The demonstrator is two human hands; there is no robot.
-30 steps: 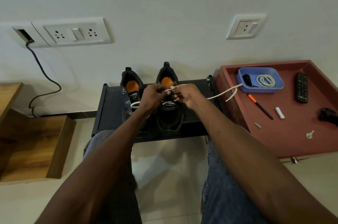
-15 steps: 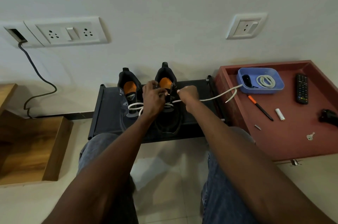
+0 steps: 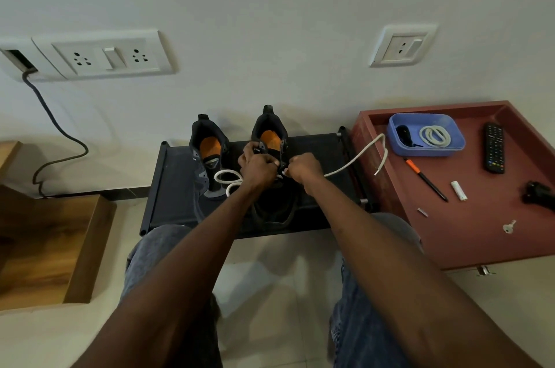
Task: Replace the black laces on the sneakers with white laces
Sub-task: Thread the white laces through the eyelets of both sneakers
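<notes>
Two black sneakers with orange insoles stand on a low black rack [image 3: 318, 151]. The left sneaker [image 3: 207, 157] stands free. My left hand [image 3: 256, 167] grips the tongue and collar of the right sneaker [image 3: 270, 133]. My right hand [image 3: 301, 167] pinches a white lace [image 3: 354, 160] at the shoe's eyelets. One end of this lace trails right over the red table's rim. Its other end lies looped [image 3: 229, 179] over the left sneaker. A second white lace [image 3: 434, 135] lies coiled in a blue tray [image 3: 450, 151].
A red table [image 3: 468, 217] at right carries the blue tray, a remote [image 3: 493, 147], a pen [image 3: 426, 179], a white cap [image 3: 459, 191], a key [image 3: 509, 227] and a black object [image 3: 540, 193]. A wooden step [image 3: 51, 247] stands left. Wall sockets and a cable [image 3: 54, 127] are behind.
Both hands moved lower onto the right sneaker. My left hand took hold of the shoe's tongue. The lace's right end slackened and now droops over the red table's rim.
</notes>
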